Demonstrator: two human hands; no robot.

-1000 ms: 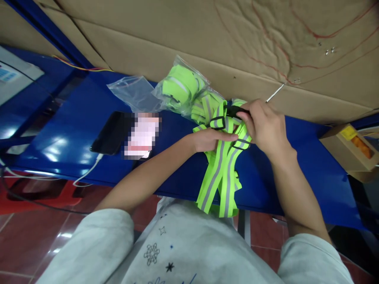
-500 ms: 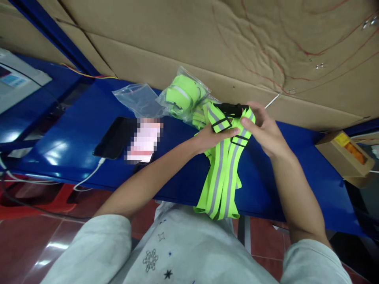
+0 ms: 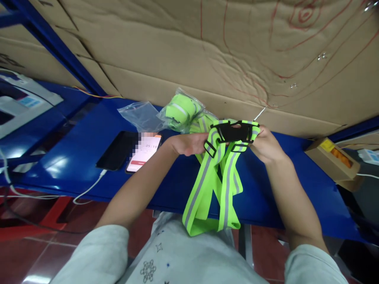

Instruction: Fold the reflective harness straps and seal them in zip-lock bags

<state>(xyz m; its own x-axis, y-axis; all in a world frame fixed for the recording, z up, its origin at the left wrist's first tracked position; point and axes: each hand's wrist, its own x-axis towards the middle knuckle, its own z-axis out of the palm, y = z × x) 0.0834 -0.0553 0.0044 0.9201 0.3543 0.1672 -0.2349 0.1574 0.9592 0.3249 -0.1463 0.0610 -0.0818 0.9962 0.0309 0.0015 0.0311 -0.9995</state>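
Note:
Lime-yellow reflective straps point(image 3: 227, 189) with grey stripes hang in loops between my hands, down past the table's front edge. Their black buckle point(image 3: 235, 132) lies level across the top, and a black slider sits on the strap at either side below it. My left hand point(image 3: 191, 144) is closed at the left of the buckle, its fingertips hidden behind the strap. At the right end, my right hand point(image 3: 266, 146) grips the strap, with its fingers mostly behind. Behind the left hand lies a clear bag point(image 3: 182, 110) with a rolled lime-yellow strap in it.
A flat clear bag point(image 3: 143, 114), a black phone point(image 3: 118, 152) and a lit phone point(image 3: 142, 157) lie on the blue table point(image 3: 71, 157). A small cardboard box point(image 3: 333, 163) stands at the right. Cardboard point(image 3: 166, 59) walls off the back; a white cable hangs over the front edge.
The buckle has turned to face me and now spans between my hands. My left hand has moved outward to the left, and the hanging loops have spread apart.

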